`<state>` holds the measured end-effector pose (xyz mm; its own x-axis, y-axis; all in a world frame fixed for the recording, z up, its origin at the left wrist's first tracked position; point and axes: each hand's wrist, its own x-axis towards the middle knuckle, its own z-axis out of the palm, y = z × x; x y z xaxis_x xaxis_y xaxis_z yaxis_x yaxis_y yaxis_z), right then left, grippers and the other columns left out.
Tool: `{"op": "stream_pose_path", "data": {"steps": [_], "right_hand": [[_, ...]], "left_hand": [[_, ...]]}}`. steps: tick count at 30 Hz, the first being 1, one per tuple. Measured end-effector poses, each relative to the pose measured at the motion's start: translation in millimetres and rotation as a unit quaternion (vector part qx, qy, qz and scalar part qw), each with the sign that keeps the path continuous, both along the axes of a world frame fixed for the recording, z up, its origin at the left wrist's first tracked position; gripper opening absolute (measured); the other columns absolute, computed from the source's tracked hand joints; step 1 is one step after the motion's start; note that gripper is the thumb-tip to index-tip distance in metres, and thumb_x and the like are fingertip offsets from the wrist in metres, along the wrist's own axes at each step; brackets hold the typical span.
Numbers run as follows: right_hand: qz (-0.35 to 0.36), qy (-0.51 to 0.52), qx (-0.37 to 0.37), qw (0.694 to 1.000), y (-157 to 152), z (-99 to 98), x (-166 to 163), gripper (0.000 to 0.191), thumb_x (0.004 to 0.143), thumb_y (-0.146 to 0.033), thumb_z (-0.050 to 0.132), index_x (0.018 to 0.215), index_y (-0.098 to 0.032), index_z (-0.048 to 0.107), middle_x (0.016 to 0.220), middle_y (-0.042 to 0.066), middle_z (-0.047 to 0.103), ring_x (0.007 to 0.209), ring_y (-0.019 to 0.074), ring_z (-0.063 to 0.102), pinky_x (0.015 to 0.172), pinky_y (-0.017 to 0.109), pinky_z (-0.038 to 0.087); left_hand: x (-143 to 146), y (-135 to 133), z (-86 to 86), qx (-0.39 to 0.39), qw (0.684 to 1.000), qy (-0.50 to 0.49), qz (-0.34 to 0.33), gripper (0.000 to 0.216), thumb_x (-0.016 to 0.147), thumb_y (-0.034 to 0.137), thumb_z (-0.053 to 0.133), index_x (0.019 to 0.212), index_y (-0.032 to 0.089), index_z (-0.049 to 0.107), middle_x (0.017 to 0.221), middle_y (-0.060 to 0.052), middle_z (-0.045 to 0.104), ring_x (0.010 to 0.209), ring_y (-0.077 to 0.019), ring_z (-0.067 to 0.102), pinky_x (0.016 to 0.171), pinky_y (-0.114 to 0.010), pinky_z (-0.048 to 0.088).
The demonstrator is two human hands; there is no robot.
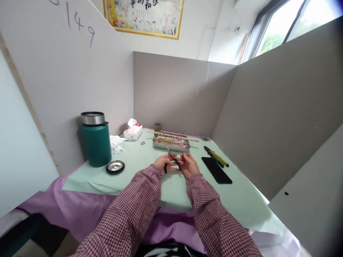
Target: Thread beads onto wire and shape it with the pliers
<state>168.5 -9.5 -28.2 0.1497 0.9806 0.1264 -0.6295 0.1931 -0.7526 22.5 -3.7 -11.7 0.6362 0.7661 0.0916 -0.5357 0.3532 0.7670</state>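
My left hand (162,163) is closed round the black handles of a small pair of pliers (171,160), whose jaws point away from me toward the metal tray (171,143). My right hand (189,165) sits right beside it, fingers curled and pinched near the plier handles; what they pinch is too small to make out. Both hands hover over the pale green mat (139,167), just in front of the tray of small beads and metal bits. Checked red sleeves cover both forearms.
A green flask (95,141) and its round lid (115,166) stand left. A tissue box (133,131), crumpled tissue (116,143), wooden stick (177,136), yellow-green pliers (215,156) and black phone (216,170) lie around. Grey partitions enclose three sides.
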Motion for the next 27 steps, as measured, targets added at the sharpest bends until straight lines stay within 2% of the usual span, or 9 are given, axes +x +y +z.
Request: {"op": "stream_pose_path", "data": {"steps": [4,8,10,12,15,19,22,24,27], "right_hand": [[-0.003,-0.021,0.009,1.0,1,-1.5,-2,0.022,0.06,-0.026,0.072,0.074,-0.02,0.057,0.073,-0.002,0.061,0.058,0.0079,0.052,0.048,0.02,0.043],[-0.016,-0.041,0.019,0.999,0,-0.1,-4,0.021,0.058,-0.026,0.072,0.073,-0.02,0.058,0.076,-0.003,0.06,0.058,0.0071,0.051,0.047,0.019,0.041],[-0.025,-0.047,0.022,0.998,0,1.2,-5,0.021,0.058,-0.027,0.072,0.072,-0.019,0.058,0.077,-0.003,0.06,0.058,0.0069,0.051,0.046,0.018,0.04],[-0.031,-0.051,0.023,0.998,-1,2.2,-6,0.02,0.059,-0.027,0.072,0.071,-0.019,0.058,0.077,-0.002,0.059,0.058,0.0068,0.05,0.045,0.018,0.038],[-0.04,-0.05,0.025,0.998,0,1.8,-6,0.02,0.058,-0.027,0.071,0.071,-0.019,0.058,0.076,-0.002,0.059,0.056,0.0068,0.049,0.042,0.017,0.035],[-0.045,-0.04,0.018,0.998,2,-0.6,-4,0.022,0.057,-0.026,0.072,0.071,-0.019,0.057,0.074,-0.002,0.059,0.055,0.0067,0.049,0.041,0.017,0.033],[-0.043,-0.033,0.011,0.998,3,-1.6,-2,0.022,0.057,-0.026,0.073,0.071,-0.019,0.057,0.074,-0.002,0.059,0.055,0.0068,0.049,0.04,0.017,0.034],[-0.036,-0.025,0.011,0.999,3,-1.6,-2,0.023,0.057,-0.025,0.073,0.071,-0.019,0.057,0.074,-0.002,0.059,0.055,0.0069,0.049,0.04,0.017,0.034],[-0.033,-0.018,0.009,0.999,3,-1.2,-2,0.023,0.056,-0.025,0.073,0.071,-0.019,0.056,0.073,-0.002,0.059,0.054,0.0072,0.049,0.04,0.017,0.034]], "left_hand": [[3,1,-1.7,0.008,0.998,0.047,0.033,0.026,0.066,0.004,0.052,0.091,0.012,0.053,0.076,-0.004,0.053,0.071,-0.0154,0.055,0.07,-0.048,0.048],[9,0,-1.9,0.082,0.978,0.159,0.108,0.024,0.07,0.016,0.058,0.093,0.015,0.055,0.077,-0.004,0.053,0.067,-0.0119,0.052,0.066,-0.036,0.049],[10,2,-2.7,0.147,0.945,0.232,0.177,0.019,0.067,0.018,0.061,0.085,0.014,0.058,0.077,-0.005,0.055,0.067,-0.0128,0.052,0.067,-0.032,0.047],[10,5,-4.7,0.206,0.896,0.294,0.26,0.015,0.061,0.016,0.065,0.075,0.014,0.06,0.074,-0.005,0.056,0.068,-0.0142,0.052,0.071,-0.031,0.045],[7,11,-9.1,0.229,0.843,0.356,0.331,0.01,0.057,0.01,0.063,0.064,0.017,0.059,0.065,-0.002,0.055,0.069,-0.0159,0.051,0.077,-0.032,0.042],[4,15,-12.5,0.212,0.846,0.365,0.327,0.017,0.054,0.003,0.057,0.062,0.018,0.056,0.062,-0.001,0.054,0.067,-0.0158,0.05,0.077,-0.031,0.041],[5,13,-13.2,0.215,0.856,0.379,0.28,0.027,0.048,-0.001,0.055,0.067,0.018,0.053,0.061,0.002,0.051,0.063,-0.0136,0.047,0.072,-0.029,0.041],[7,10,-14.0,0.24,0.84,0.411,0.259,0.029,0.045,-0.001,0.057,0.067,0.018,0.052,0.059,0.004,0.048,0.061,-0.0129,0.045,0.07,-0.028,0.04],[9,8,-15.5,0.274,0.807,0.441,0.281,0.027,0.046,0.002,0.059,0.066,0.018,0.051,0.057,0.004,0.044,0.062,-0.0133,0.044,0.07,-0.028,0.039]]}}
